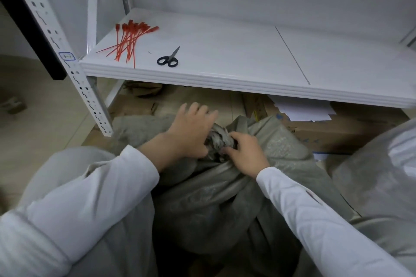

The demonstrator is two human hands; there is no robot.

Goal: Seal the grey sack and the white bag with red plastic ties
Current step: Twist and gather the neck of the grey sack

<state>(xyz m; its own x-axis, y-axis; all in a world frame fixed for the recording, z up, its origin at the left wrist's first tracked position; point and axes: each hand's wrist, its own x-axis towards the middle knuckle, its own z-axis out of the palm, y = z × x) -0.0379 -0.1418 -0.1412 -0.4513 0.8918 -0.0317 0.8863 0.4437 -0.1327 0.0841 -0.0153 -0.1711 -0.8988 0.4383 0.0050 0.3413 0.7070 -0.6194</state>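
Note:
The grey sack [225, 191] sits on the floor between my knees, its mouth gathered into a crumpled bunch at the top. My left hand [189, 132] wraps the bunched neck from the left, fingers partly spread over it. From the right, my right hand [245, 153] pinches the same bunch. A pile of several red plastic ties [128, 40] lies on the left of the white shelf [225, 51], untouched. The white bag [378, 164] bulges at the right edge, partly cut off.
Black-handled scissors [168, 59] lie on the shelf right of the ties. A perforated white upright [74, 69] stands at left. Cardboard boxes [337, 128] and loose white papers [304, 110] sit under the shelf behind the sack.

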